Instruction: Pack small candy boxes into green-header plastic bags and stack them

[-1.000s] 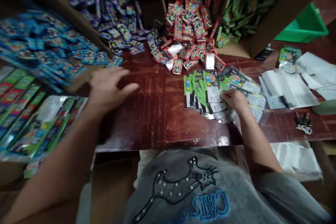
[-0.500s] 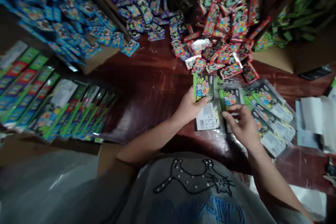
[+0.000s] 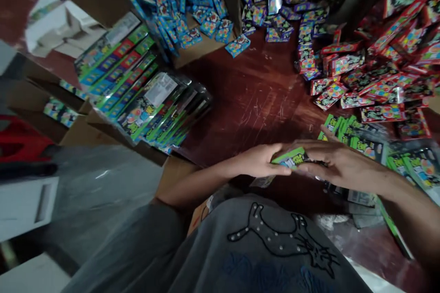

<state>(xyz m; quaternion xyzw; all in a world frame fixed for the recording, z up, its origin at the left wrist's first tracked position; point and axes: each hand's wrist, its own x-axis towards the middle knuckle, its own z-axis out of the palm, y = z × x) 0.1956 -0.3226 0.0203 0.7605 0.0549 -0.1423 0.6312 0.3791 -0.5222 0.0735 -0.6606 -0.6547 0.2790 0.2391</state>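
Observation:
My left hand (image 3: 266,160) is closed around the left end of a green-and-black printed packet (image 3: 292,158), thumb above and fingers below. My right hand (image 3: 335,162) curves around the packet's right end, one finger lifted away; its palm side is partly hidden. The packet is held tilted, close in front of my grey shirt. Flat green-and-black packets in clear plastic (image 3: 366,146) lie on the table just beyond my right hand. More such packets (image 3: 419,167) lie further right, partly covered by my right forearm.
Small red packs (image 3: 381,82) are heaped at the right back. Purple packs (image 3: 280,13) and blue packs (image 3: 185,0) spill from cardboard boxes behind. Filled multicoloured packages (image 3: 147,87) stand in a row at the left. Bare dark red tabletop (image 3: 237,96) shows in the middle.
The view has swung left. My left hand has brought a packet down, now tilted and edge-on, and my right hand has moved from the neighbouring packets to its right end.

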